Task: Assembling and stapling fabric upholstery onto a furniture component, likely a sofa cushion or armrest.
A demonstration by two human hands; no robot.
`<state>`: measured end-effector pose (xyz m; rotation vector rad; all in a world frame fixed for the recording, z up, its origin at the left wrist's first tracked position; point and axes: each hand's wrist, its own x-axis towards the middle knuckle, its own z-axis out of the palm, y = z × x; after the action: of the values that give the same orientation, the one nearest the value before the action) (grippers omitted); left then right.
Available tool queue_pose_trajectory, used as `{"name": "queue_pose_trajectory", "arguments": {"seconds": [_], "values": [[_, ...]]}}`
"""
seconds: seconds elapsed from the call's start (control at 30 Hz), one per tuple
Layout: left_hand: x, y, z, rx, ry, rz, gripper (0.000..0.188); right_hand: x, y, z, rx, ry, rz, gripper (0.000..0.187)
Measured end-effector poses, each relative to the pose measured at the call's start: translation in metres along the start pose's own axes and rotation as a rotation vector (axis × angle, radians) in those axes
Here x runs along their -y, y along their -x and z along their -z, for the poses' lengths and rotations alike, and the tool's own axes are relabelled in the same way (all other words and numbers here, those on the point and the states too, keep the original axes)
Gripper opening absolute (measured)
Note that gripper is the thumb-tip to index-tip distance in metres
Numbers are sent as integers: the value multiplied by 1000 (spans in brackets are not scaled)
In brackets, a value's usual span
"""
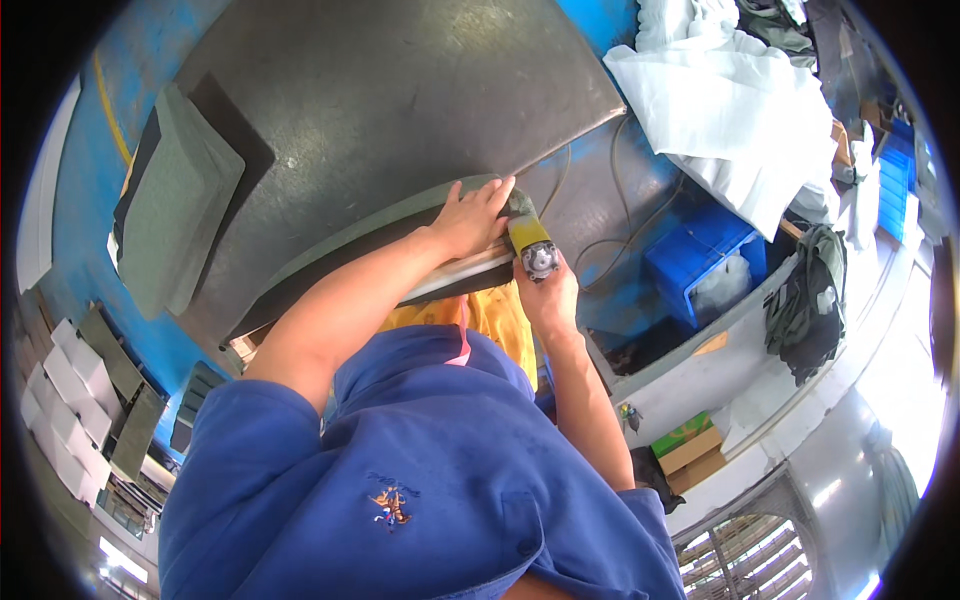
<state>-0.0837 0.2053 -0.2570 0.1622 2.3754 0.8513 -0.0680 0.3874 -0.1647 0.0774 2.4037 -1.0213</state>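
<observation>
The left hand point(475, 215) lies flat, fingers spread, on a grey-green panel point(330, 245) at the near edge of the dark metal table point(400, 90). The right hand point(548, 295) is clenched around a yellow angle grinder point(532, 245), which sits at the panel's end, right beside the left fingertips.

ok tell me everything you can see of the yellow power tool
The yellow power tool looks like a small handheld grinder: a yellow plastic-looking body with a round grey metal end facing the camera. It lies at the near edge of a grey curved panel on the big dark metal worktable. The right hand grips it from below; the left hand presses the panel beside it. A thin cord trails nearby.
</observation>
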Motion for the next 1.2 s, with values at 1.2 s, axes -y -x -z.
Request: {"name": "queue_pose_trajectory", "arguments": {"seconds": [1.2], "values": [[8, 22, -23, -279, 123, -71, 78, -12, 20, -15, -36, -40, -171, 47]]}}
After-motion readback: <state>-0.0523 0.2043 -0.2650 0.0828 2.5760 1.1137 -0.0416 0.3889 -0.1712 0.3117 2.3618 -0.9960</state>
